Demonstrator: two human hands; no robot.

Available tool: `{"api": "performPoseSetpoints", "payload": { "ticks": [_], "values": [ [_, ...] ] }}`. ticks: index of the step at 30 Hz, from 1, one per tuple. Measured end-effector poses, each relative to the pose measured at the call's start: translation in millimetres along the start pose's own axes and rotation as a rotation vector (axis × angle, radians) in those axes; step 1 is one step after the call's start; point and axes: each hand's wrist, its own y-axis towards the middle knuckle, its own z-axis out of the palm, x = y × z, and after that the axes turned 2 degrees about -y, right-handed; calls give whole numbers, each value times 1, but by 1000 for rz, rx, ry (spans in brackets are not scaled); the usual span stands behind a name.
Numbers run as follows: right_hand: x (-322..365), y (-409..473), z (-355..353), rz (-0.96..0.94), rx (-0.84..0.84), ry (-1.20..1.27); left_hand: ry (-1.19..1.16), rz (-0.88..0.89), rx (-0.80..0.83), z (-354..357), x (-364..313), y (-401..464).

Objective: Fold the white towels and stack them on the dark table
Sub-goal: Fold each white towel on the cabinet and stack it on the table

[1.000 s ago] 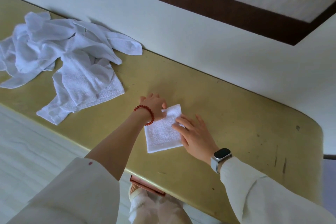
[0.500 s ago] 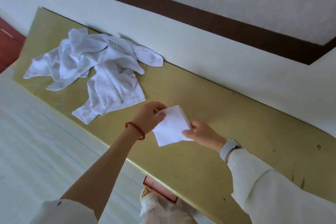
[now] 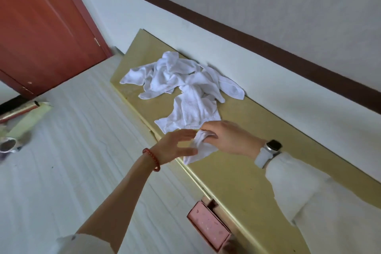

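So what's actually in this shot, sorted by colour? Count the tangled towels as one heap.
White: 3 (towel heap, small towel the right hand grips, watch strap)
Red: 2 (door, bead bracelet)
Pink: 1 (box)
Yellow-gold: 1 (counter)
Total: 7

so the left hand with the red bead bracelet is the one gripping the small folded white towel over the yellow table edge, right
Not quite. In the head view, the right hand, with the watch, holds the small folded white towel over the yellow table edge; the left hand is open beside it.
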Motion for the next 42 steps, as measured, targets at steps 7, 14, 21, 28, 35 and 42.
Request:
{"api": "performPoseSetpoints", "payload": {
  "ticks": [7, 14, 21, 28, 35, 42],
  "values": [
    [146, 27, 31, -20, -73, 112, 186, 171, -373, -64, 30, -121],
    [265, 78, 171, 283, -152, 583, -163, -47, -504, -176, 126, -284],
    [413, 133, 333, 560, 570, 1325, -614, -165, -761, -263, 213, -426],
    [546, 233, 400, 324, 596, 1225, -766, -274, -1053, -353, 295, -520],
    [674, 378, 451, -202, 353, 637, -866, -261, -1268, -491, 373, -553],
    [810, 491, 516, -488, 247, 291, -436, -471, -1735, -635, 433, -598]
  ]
}}
